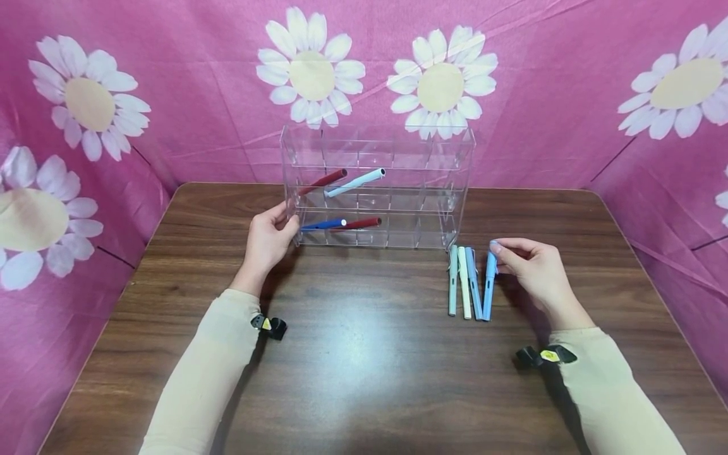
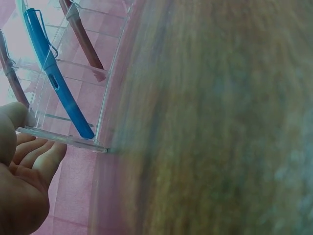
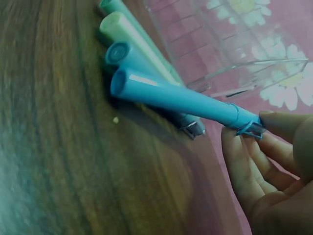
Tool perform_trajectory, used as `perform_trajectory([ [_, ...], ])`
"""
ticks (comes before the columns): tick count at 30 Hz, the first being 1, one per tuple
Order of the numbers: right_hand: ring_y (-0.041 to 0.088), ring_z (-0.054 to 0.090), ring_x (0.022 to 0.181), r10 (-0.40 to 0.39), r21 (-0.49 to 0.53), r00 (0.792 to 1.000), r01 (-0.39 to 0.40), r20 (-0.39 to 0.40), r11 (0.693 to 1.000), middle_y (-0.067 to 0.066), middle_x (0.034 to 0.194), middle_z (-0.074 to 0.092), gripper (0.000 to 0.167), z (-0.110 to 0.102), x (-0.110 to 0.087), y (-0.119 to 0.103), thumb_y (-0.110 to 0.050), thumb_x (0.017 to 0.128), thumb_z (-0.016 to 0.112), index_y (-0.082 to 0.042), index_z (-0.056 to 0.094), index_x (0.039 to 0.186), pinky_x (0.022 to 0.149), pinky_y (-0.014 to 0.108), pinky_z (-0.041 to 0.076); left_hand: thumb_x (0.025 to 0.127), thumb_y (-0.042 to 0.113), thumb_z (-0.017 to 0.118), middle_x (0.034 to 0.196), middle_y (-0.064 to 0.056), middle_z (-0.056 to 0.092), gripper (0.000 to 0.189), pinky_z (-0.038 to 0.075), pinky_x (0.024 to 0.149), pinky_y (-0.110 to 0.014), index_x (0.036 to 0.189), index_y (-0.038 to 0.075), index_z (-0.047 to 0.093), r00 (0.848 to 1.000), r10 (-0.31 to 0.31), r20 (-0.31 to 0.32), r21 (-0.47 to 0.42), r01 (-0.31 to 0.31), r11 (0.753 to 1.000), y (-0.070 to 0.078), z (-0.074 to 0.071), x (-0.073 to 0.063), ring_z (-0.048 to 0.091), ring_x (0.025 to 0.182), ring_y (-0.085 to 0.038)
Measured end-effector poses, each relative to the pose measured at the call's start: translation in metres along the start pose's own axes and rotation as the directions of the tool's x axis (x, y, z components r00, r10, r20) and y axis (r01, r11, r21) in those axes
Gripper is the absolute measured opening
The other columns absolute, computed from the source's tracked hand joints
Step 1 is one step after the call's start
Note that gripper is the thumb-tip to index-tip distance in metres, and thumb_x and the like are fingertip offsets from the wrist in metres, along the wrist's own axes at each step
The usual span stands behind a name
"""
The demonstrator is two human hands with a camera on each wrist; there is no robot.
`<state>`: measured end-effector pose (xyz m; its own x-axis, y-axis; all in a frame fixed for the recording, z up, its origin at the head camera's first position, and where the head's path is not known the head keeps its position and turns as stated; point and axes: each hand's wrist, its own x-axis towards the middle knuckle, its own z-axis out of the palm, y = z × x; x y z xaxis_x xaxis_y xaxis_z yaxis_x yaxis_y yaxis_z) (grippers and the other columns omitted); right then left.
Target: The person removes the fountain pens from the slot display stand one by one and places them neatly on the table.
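Note:
My left hand [image 1: 268,239] grips the left side of a clear acrylic pen rack [image 1: 404,237], thumb on one side and fingers on the other. A dark blue pen [image 2: 61,93] and a dark red pen [image 1: 364,224] lie in its lower tier. Higher up rest another dark red pen [image 1: 323,181] and a pale blue pen [image 1: 357,182]. On the right, my right hand [image 1: 534,265] pinches a light blue pen [image 3: 171,98] by its clip end between thumb and fingers. Its other end overlaps the neighbouring blue pen [image 1: 474,284] in the right wrist view.
Beside that blue pen lie a cream-yellow pen [image 1: 465,284] and a pale green pen [image 1: 452,284], side by side near the rack's right front corner. The brown wooden table [image 1: 341,379] meets a pink flowered cloth [image 1: 227,95] behind the rack and at both sides.

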<state>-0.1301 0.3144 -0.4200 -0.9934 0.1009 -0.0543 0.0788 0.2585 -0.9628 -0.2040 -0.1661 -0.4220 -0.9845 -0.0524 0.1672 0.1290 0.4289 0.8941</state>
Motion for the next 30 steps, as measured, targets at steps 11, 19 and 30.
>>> perform_trajectory([
  [11, -0.001, 0.073, 0.068, 0.082, -0.139, 0.997, -0.083, -0.013, 0.987, -0.029, 0.083, 0.072, 0.043, 0.002, 0.015, 0.013, -0.021, 0.104, 0.072, 0.014, 0.069, 0.129, 0.069, 0.018, 0.063, 0.100, 0.007, 0.063, 0.129, -0.023, 0.074, 0.043, 0.050, 0.080, -0.001, 0.143, -0.001, 0.068, 1.000, 0.001, 0.002, 0.019, -0.002, 1.000, 0.000, 0.002, 0.002, 0.064, 0.092, 0.009],
  [19, -0.003, 0.072, 0.070, 0.120, -0.163, 0.993, -0.119, -0.003, 0.979, -0.029, 0.081, 0.071, 0.052, 0.003, 0.018, 0.014, -0.024, 0.105, 0.072, 0.018, 0.064, 0.135, 0.070, 0.019, 0.064, 0.100, 0.006, 0.061, 0.129, -0.026, 0.073, 0.044, 0.050, 0.082, -0.001, 0.143, -0.002, 0.067, 1.000, -0.005, 0.004, -0.001, 0.005, 1.000, -0.002, 0.001, 0.002, 0.060, 0.089, 0.017],
  [30, -0.001, 0.074, 0.072, 0.142, -0.268, 0.990, -0.132, 0.018, 0.954, -0.012, 0.092, 0.076, 0.047, 0.006, 0.019, 0.006, -0.027, 0.104, 0.074, 0.012, 0.071, 0.130, 0.071, 0.019, 0.064, 0.100, 0.007, 0.062, 0.128, -0.026, 0.074, 0.044, 0.050, 0.081, -0.001, 0.143, -0.002, 0.068, 1.000, -0.005, 0.009, 0.001, 0.005, 1.000, -0.001, -0.001, 0.001, 0.059, 0.088, 0.019],
])
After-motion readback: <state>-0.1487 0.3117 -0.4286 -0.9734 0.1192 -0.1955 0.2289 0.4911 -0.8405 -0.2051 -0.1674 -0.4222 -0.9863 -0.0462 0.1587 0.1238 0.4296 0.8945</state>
